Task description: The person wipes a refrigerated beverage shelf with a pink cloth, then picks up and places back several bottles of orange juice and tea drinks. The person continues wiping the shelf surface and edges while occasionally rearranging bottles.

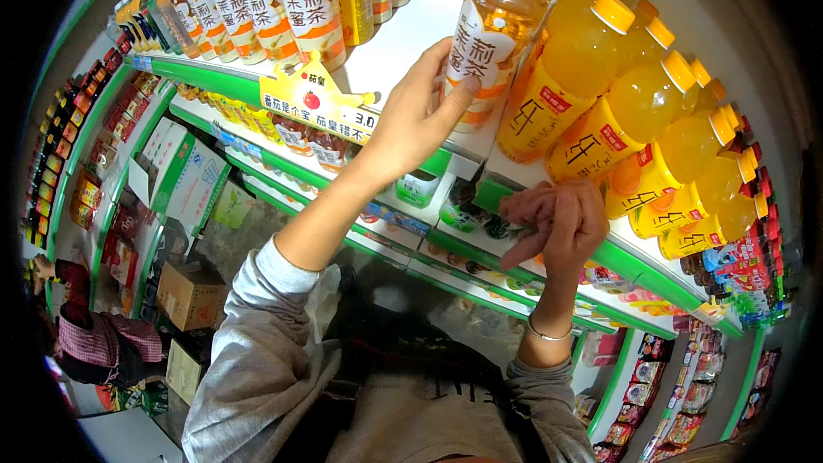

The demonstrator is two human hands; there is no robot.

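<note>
My left hand (pixel 424 106) is closed around the lower part of a white-capped plastic bottle of jasmine honey tea (pixel 492 32), which stands on the white shelf (pixel 392 51) beside a divider. In my right hand (pixel 575 225) is a bunched pinkish cloth (pixel 530 215), held in front of the shelf's green edge. A row of the same tea bottles (pixel 308 6) stands to the left. Right of the divider are several orange drink bottles (pixel 598 58) with yellow caps. A yellow crown-shaped price sign (pixel 315 99) hangs on the shelf edge.
Lower shelves hold more drinks, among them a green-labelled pack (pixel 415 188). At the left, an open white-and-green carton (pixel 186 167) and a brown cardboard box (pixel 189 296) stand by other shelving. Another person (pixel 106 341) reaches toward shelves at the far left.
</note>
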